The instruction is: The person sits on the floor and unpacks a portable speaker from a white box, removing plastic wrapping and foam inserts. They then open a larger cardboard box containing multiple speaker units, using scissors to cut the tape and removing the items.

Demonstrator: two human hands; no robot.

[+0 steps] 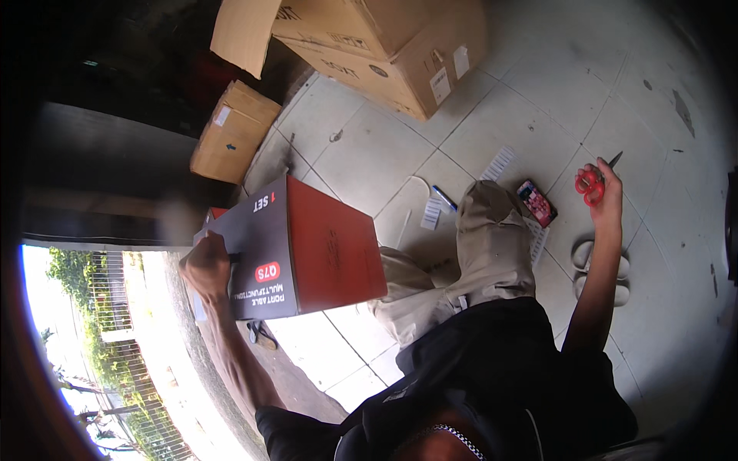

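Observation:
My left hand point(206, 265) is closed at the top of a black and red carton point(334, 250), apparently round its dark carrying handle, though the fingers are mostly turned away. The carton is tilted beside my left knee, its red side facing me. Out to the right, my right hand point(610, 190) grips a pair of scissors point(590, 187) with red handle loops; the dark blade tips poke out past the fingers. Below that hand, a phone point(536, 203) with a pinkish lit screen lies on the floor by my bent knee.
Large brown cartons point(400, 69) stand ahead, and a smaller brown carton point(237, 132) is at the left. Label sheets point(498, 164), a blue pen point(444, 197) and pale slippers point(602, 273) lie on the tiled floor point(369, 146). A dark sandal point(262, 335) is behind the held carton.

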